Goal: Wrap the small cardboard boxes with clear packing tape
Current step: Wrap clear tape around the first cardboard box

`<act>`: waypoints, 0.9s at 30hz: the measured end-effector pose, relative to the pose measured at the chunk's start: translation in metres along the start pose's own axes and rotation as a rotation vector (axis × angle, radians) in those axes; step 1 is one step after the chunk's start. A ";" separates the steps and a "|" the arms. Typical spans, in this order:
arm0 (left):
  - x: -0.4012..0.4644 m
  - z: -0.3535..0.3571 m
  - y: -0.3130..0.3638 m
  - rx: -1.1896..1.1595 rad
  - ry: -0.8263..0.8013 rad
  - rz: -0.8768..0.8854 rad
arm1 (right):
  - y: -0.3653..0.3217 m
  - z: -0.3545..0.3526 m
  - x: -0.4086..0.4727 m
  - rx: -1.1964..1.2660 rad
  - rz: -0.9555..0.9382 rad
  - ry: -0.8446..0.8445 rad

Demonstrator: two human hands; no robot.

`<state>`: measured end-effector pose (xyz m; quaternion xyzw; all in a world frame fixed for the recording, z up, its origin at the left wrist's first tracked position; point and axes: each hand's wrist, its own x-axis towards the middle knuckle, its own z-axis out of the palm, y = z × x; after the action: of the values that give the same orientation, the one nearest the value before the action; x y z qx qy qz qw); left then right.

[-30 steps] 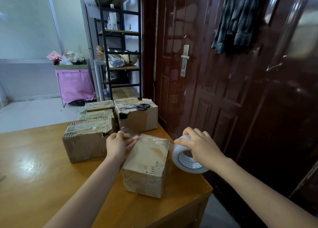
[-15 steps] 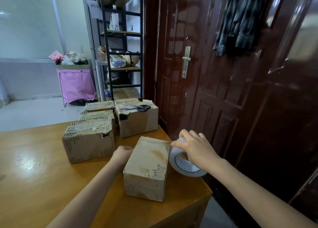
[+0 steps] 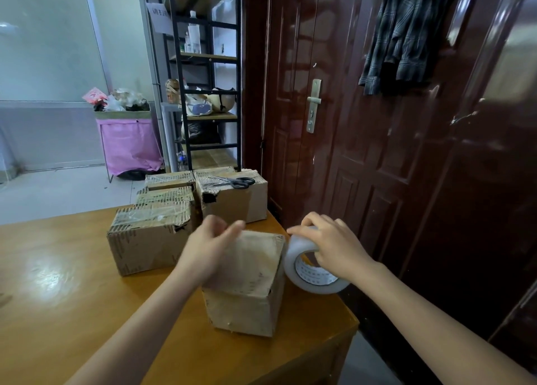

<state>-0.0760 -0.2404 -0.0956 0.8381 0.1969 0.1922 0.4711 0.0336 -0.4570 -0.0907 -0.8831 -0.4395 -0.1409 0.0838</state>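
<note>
Four boxes (image 3: 151,243) behind, scissors (image 3: 236,182) atop

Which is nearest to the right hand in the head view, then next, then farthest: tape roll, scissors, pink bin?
1. Tape roll: gripped by the right hand.
2. Scissors: on the far box, left of that hand.
3. Pink bin: on the floor beyond the table.
</note>
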 end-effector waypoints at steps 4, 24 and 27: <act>-0.035 0.017 0.022 0.329 -0.335 0.070 | -0.010 -0.029 0.014 0.006 -0.012 0.053; -0.015 0.016 0.021 0.863 -0.328 0.211 | -0.061 -0.044 0.101 0.267 0.031 0.218; -0.010 0.024 0.009 1.020 -0.274 0.214 | -0.058 -0.022 0.082 0.339 0.029 0.446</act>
<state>-0.0712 -0.2669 -0.1007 0.9933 0.1153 0.0079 0.0033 0.0303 -0.3667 -0.0425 -0.8099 -0.4148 -0.2552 0.3271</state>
